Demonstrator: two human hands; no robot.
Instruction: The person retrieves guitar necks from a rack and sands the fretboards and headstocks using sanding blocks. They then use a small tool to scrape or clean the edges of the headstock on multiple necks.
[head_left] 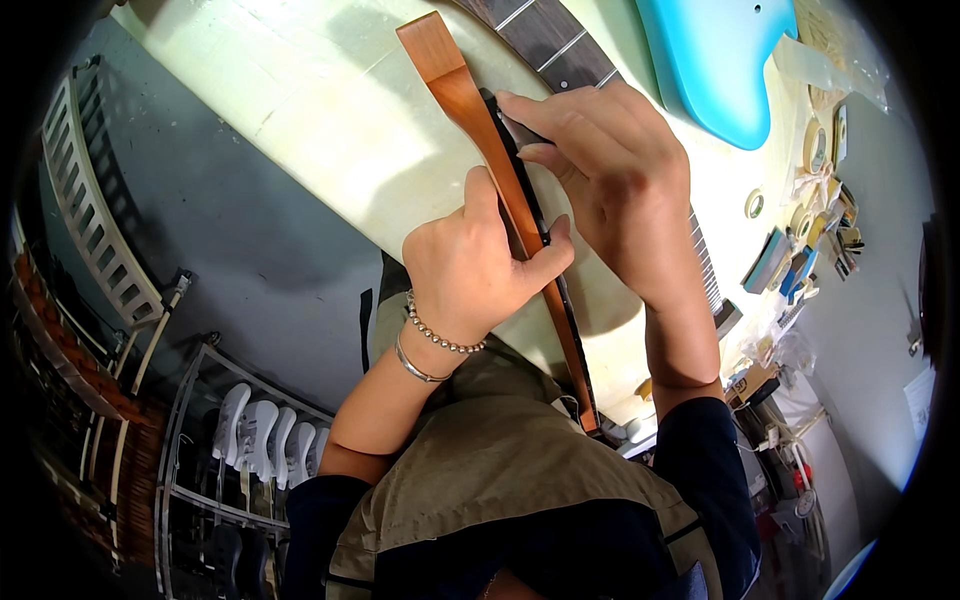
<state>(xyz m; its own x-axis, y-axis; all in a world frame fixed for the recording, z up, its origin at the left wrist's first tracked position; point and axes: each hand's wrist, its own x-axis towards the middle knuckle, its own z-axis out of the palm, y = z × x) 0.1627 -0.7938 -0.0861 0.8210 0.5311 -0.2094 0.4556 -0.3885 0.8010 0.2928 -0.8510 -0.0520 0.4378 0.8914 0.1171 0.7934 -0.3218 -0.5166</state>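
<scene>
A guitar neck point(450, 85) of reddish-brown wood, with a dark strip along its right edge, stands tilted on its side in front of me. Its far end points up and left; its near end reaches my apron. My left hand point(465, 255) is wrapped round the middle of the neck, with the thumb across the dark edge. Higher up, my right hand point(625, 185) pinches a thin, dark, flat piece point(522, 132) between thumb and fingers, against or very close to the dark edge. What kind of piece it is, I cannot tell.
A second, fretted neck point(550, 45) lies on the pale worktable point(300, 120), partly behind my right hand. A light-blue guitar body point(715, 85) is at the far right. Tape rolls point(755, 204) and sanding blocks point(768, 262) lie along the right side. Racks point(185, 490) stand at left.
</scene>
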